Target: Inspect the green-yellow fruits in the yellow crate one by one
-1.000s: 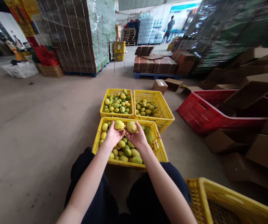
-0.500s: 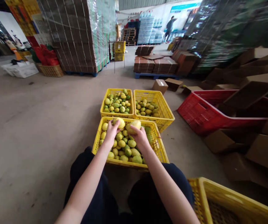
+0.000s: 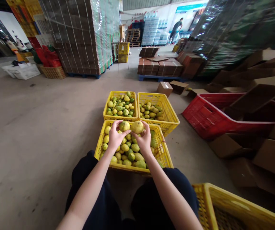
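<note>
My left hand [image 3: 116,136] is closed around a yellow-green lemon [image 3: 124,126], fingers behind it and thumb in front. A second, yellower lemon [image 3: 137,127] is held in my right hand [image 3: 144,138], its nubbed end turned toward me. The two fruits are side by side, with my thumbs near each other below them. Under both hands stands a yellow plastic crate [image 3: 165,152] between my knees, holding many green and yellow lemons [image 3: 135,147]. My forearms cover part of its contents.
Beyond are two more yellow crates, a fuller left one [image 3: 106,117] and a right one [image 3: 169,119] partly filled with lemons. A red crate [image 3: 203,116] and cardboard boxes [image 3: 238,145] lie to the right. Another yellow crate [image 3: 206,204] is at lower right. A person [image 3: 176,30] stands far back.
Both hands have turned the lemons so their ends face me, and the fruits are slightly closer together. The crates have not moved. The distant person has bent over.
</note>
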Demonstrator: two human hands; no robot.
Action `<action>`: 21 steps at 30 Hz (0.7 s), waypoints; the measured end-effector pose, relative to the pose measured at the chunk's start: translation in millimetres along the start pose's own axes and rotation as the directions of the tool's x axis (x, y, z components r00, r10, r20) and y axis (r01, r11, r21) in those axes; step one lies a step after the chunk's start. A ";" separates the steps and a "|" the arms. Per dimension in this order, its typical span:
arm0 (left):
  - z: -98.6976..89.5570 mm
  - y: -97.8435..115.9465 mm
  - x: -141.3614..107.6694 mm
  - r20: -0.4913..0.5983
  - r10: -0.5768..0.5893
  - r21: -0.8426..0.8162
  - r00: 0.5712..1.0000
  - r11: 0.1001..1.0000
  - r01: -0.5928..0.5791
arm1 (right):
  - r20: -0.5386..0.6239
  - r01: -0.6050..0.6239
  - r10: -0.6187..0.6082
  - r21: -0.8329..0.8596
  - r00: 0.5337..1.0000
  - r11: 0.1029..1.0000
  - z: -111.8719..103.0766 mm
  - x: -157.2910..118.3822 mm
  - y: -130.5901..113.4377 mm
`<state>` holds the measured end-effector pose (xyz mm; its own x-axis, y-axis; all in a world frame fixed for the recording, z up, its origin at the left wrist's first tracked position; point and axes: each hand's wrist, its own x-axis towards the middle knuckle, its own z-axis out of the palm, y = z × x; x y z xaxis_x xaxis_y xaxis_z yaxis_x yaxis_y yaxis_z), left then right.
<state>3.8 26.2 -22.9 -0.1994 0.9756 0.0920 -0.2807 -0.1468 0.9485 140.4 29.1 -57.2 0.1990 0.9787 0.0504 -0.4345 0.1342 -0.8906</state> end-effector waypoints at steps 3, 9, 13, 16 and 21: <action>-0.6 -0.7 0.1 0.025 0.012 -0.001 1.000 1.000 -0.012 | -0.041 0.074 -0.075 -0.020 0.996 0.997 3.4 -1.9 -2.6; -3.2 -2.9 2.8 0.055 0.027 0.030 0.998 0.999 -0.028 | 0.012 0.079 -0.079 -0.005 0.997 0.997 7.6 -5.3 -13.6; -2.4 1.9 3.5 0.051 -0.092 -0.058 0.994 0.994 0.095 | 0.016 0.095 -0.094 -0.019 0.995 0.995 6.6 -4.7 -21.2; -2.1 5.3 4.8 0.021 -0.148 -0.151 0.989 0.977 0.149 | -0.021 0.015 -0.013 0.083 1.000 0.996 5.3 -3.3 -24.6; -5.4 8.7 8.1 0.094 -0.237 -0.302 0.967 0.919 0.254 | 0.095 -0.088 0.070 0.206 0.993 0.974 6.1 -3.5 -30.5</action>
<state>-5.3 32.0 -15.5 -0.0382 0.9935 -0.1073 -0.5920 0.0640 0.8034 147.6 22.6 -27.4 0.0841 0.9960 0.0307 -0.6223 0.0765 -0.7791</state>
